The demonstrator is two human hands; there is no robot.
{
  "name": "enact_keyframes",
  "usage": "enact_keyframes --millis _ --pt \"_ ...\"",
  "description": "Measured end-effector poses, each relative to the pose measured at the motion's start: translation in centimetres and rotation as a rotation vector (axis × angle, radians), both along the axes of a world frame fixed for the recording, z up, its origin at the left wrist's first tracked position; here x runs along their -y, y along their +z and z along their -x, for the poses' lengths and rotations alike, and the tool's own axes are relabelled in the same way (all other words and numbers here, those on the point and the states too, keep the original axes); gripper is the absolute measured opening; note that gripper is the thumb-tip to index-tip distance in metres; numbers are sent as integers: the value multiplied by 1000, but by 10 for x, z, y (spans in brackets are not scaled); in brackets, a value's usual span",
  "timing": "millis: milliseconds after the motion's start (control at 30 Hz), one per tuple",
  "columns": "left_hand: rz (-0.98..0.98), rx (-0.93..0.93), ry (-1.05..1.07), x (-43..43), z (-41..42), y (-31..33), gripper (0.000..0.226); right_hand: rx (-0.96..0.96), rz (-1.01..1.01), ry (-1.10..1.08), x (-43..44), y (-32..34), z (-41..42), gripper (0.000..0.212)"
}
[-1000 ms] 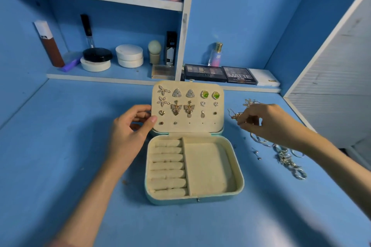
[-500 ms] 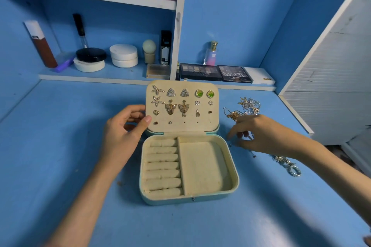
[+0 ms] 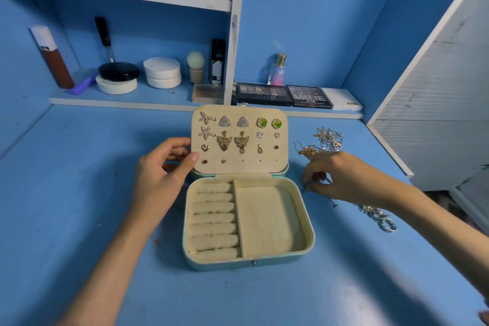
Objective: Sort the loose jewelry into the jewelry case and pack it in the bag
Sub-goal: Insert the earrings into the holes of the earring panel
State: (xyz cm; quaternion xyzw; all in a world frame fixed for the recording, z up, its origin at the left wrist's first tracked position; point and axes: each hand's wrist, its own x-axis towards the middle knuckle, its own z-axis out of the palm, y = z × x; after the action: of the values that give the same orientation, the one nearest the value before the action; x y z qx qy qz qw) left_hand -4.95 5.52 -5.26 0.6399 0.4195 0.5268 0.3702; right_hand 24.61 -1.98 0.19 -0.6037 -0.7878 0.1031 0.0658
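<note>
Steadying the open jewelry case (image 3: 248, 259) at mid desk (image 3: 79, 193), the left hand (image 3: 161, 174) is clamping thumb and curled fingers on its raised lid (image 3: 267, 165). I am judging this the earring step: the right hand (image 3: 349, 180) is pinching a stud pin (image 3: 304, 190) just beside the case, near the loose jewelry (image 3: 328, 140). Next is calling for 1 free hole (image 3: 259, 160). Earrings (image 3: 225, 140) are filling the lid; ring rolls (image 3: 214, 217) and tray (image 3: 267, 219) are holding nothing.
</note>
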Motion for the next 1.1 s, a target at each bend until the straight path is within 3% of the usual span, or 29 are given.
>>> enact_keyframes --millis 833,1100 --pt "45 13 -7 2 0 2 17 179 -32 -99 -10 0 10 10" --pt "98 -112 -4 7 -9 6 54 170 -32 -109 -9 -1 11 8"
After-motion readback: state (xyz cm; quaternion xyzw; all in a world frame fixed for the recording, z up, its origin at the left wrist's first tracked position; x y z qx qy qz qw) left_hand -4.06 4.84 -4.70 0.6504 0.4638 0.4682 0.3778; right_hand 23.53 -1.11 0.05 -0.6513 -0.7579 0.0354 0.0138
